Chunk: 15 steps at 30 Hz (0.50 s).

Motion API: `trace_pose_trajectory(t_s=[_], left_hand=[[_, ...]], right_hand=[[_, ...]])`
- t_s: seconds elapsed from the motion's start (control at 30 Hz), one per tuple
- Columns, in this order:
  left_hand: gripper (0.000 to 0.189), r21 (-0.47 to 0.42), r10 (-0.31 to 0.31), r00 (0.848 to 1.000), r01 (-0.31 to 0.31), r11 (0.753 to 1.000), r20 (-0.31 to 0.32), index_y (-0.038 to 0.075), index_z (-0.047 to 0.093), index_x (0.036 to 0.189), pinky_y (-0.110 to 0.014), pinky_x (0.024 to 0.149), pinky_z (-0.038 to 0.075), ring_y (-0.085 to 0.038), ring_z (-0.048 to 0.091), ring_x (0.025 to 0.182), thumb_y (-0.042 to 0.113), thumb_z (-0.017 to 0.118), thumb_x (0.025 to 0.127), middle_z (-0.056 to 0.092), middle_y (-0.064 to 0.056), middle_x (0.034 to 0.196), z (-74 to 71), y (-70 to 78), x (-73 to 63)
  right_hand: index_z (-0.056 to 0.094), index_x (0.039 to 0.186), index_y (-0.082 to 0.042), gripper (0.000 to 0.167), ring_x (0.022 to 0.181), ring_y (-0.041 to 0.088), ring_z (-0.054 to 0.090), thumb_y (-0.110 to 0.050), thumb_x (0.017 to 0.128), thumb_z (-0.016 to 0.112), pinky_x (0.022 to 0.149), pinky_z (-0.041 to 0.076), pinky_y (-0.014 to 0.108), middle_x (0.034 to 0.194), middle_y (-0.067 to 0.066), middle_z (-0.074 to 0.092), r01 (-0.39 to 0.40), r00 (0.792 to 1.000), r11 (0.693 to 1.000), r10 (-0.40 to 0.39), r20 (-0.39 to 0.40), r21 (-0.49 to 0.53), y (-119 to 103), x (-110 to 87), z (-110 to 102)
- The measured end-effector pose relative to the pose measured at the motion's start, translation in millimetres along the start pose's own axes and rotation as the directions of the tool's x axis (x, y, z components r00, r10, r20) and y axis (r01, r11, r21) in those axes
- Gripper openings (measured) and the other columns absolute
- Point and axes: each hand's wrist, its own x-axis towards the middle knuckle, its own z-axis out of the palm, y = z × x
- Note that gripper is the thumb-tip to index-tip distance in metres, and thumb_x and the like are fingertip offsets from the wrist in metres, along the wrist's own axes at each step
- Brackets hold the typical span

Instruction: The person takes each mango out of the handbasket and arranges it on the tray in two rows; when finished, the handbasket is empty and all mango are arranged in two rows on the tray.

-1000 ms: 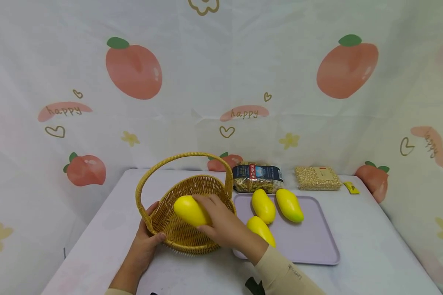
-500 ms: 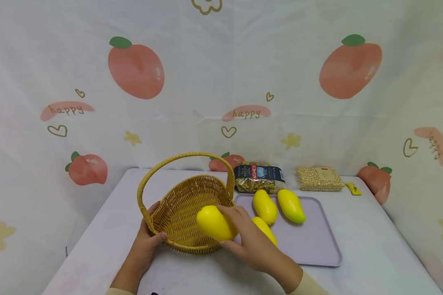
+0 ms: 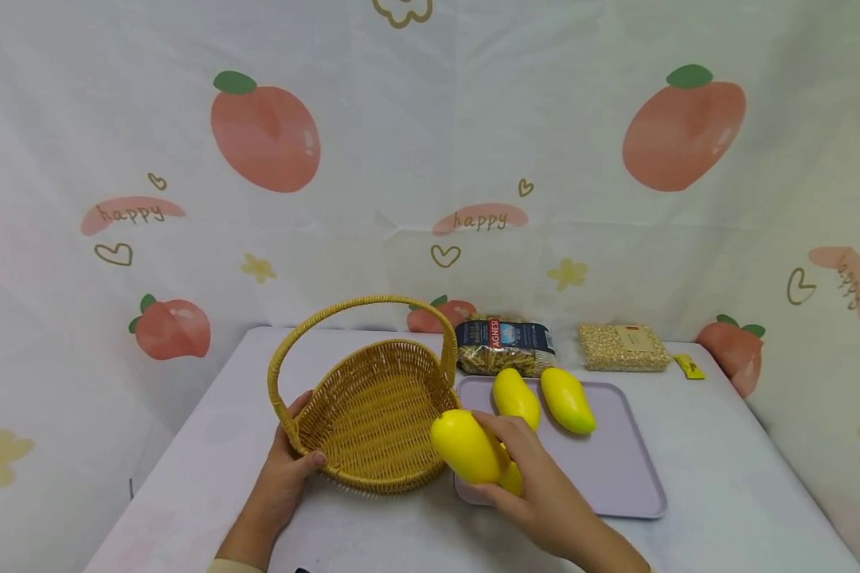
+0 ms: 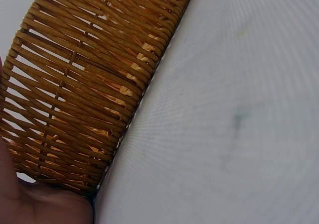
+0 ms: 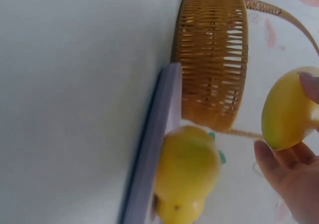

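Note:
My left hand [image 3: 283, 469] grips the left side of a wicker basket [image 3: 380, 422], its thumb over the rim and the other fingers behind the wall. Nothing lies in the basket, and its tall handle arches over it. In the right hand [image 3: 537, 485] I hold a yellow mango [image 3: 468, 446], raised over the left edge of a lilac tray [image 3: 609, 477]. Two mangoes lie at the tray's back, a left one [image 3: 516, 398] and a right one [image 3: 568, 400]; another is mostly hidden behind the held mango. The right wrist view shows the held mango [image 5: 289, 109] above tray height.
Behind the tray lies a bag of pasta [image 3: 505, 346]. To its right are a pack of pale grains [image 3: 623, 348] and a small yellow sachet [image 3: 689, 366]. A printed curtain hangs right behind the white table [image 3: 201, 446].
My right hand has carried the mango from over the basket rightward and toward me, to the tray's left edge. The left hand stays on the basket, which has hardly moved.

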Motion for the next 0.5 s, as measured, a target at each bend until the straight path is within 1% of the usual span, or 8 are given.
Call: trace_pose_trajectory(t_s=[0.1,0.17,0.27,0.33,0.4,0.5], left_hand=[[0.093,0.007,0.008,1.000,-0.008,1.000,0.001,0.027,0.027,0.173,-0.024,0.109,0.045,-0.021,0.046,0.143,0.016,0.083,0.100,0.025,-0.012,0.170,-0.1,0.0,-0.6],[0.093,0.015,0.011,1.000,-0.011,1.000,0.003,0.027,0.027,0.173,-0.024,0.109,0.045,-0.021,0.046,0.142,0.017,0.083,0.100,0.025,-0.013,0.170,0.0,0.2,-0.8],[0.093,0.021,0.011,1.000,-0.011,1.000,0.006,0.026,0.027,0.173,-0.024,0.110,0.044,-0.022,0.046,0.143,0.019,0.083,0.099,0.024,-0.013,0.171,0.4,0.4,-0.8],[0.094,0.023,0.010,1.000,-0.010,1.000,0.007,0.026,0.026,0.173,-0.023,0.110,0.043,-0.022,0.044,0.145,0.019,0.083,0.100,0.023,-0.012,0.171,0.5,0.4,-0.6],[0.093,0.026,0.007,1.000,-0.007,1.000,0.005,0.026,0.026,0.173,-0.023,0.111,0.042,-0.023,0.042,0.146,0.019,0.083,0.100,0.022,-0.011,0.172,0.6,0.4,-0.8],[0.093,0.028,0.006,1.000,-0.006,1.000,0.003,0.026,0.025,0.174,-0.022,0.111,0.041,-0.023,0.041,0.147,0.019,0.083,0.100,0.021,-0.011,0.172,0.3,-0.2,-1.1]], right_hand=[[0.042,0.163,-0.039,0.086,0.126,0.013,0.055,-0.020,0.094,0.090,0.105,0.054,0.040,0.149,-0.011,0.050,-0.032,0.999,0.999,0.031,-0.039,-0.014,6,-8.4,-4],[0.044,0.162,-0.037,0.087,0.127,0.014,0.055,-0.017,0.092,0.092,0.104,0.055,0.041,0.149,-0.010,0.051,-0.054,0.996,0.998,0.053,-0.072,-0.010,11,-14.1,-7],[0.046,0.163,-0.029,0.086,0.132,0.021,0.055,-0.014,0.092,0.092,0.104,0.055,0.047,0.152,-0.003,0.051,-0.077,0.989,0.997,0.077,-0.123,0.001,19,-21.2,-14],[0.046,0.163,-0.023,0.085,0.132,0.026,0.056,-0.012,0.092,0.091,0.102,0.056,0.049,0.156,0.003,0.050,-0.089,0.984,0.996,0.090,-0.155,0.011,25,-24.6,-20],[0.044,0.163,-0.018,0.084,0.130,0.027,0.057,-0.011,0.093,0.090,0.101,0.056,0.049,0.158,0.006,0.049,-0.108,0.977,0.994,0.107,-0.182,0.010,31,-27.4,-25],[0.042,0.163,-0.014,0.085,0.125,0.028,0.058,-0.011,0.093,0.090,0.099,0.058,0.046,0.156,0.010,0.050,-0.133,0.967,0.991,0.128,-0.222,-0.008,40,-30.7,-33]])
